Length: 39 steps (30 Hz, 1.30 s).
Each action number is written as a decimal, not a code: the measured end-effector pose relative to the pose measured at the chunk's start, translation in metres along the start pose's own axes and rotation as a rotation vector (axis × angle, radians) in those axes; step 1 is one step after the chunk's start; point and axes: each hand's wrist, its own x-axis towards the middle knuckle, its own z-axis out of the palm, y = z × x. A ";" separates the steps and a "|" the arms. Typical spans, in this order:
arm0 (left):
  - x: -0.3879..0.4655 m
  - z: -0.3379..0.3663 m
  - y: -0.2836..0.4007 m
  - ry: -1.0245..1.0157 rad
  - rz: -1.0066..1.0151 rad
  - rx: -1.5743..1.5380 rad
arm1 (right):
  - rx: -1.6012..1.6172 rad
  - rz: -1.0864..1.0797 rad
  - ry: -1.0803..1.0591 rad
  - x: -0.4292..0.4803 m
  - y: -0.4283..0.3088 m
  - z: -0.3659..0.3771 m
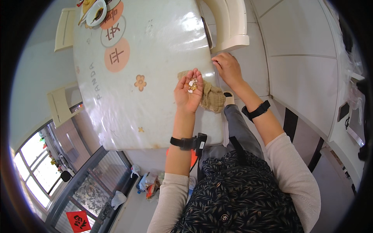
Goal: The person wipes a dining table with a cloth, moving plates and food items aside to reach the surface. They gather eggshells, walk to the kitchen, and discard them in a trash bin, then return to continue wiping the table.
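Note:
My left hand [188, 94] is turned palm up and cupped, holding small white, orange and yellowish scraps [192, 85], perhaps bits of shell and food. Behind it, a crumpled tan cloth [214, 97] lies on the table near its right edge. My right hand [228, 68] is just beyond that edge, its fingers curled and thumb close to the forefinger. Whether anything is pinched in it cannot be seen. The table [163, 46] has a shiny, pale cover printed with flowers and lettering.
A white bowl [96, 13] with dark food residue stands at the table's far left. Beside the right edge is a cream plastic chair [233, 26]; another chair [59, 102] is on the left. Bags [147, 182] lie on the floor below. White cabinets [303, 81] line the right.

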 end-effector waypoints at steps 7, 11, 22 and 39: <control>0.012 0.002 -0.004 0.091 0.034 0.029 | -0.231 -0.241 0.036 0.005 0.001 -0.007; 0.013 -0.002 -0.003 0.073 0.021 0.039 | -0.186 -0.322 0.002 0.014 0.001 -0.012; 0.012 -0.002 -0.005 0.103 0.053 0.105 | -0.038 -0.052 0.066 -0.003 -0.012 -0.007; 0.013 -0.009 -0.004 0.033 0.054 0.098 | -0.316 -0.858 -0.136 0.045 0.025 -0.022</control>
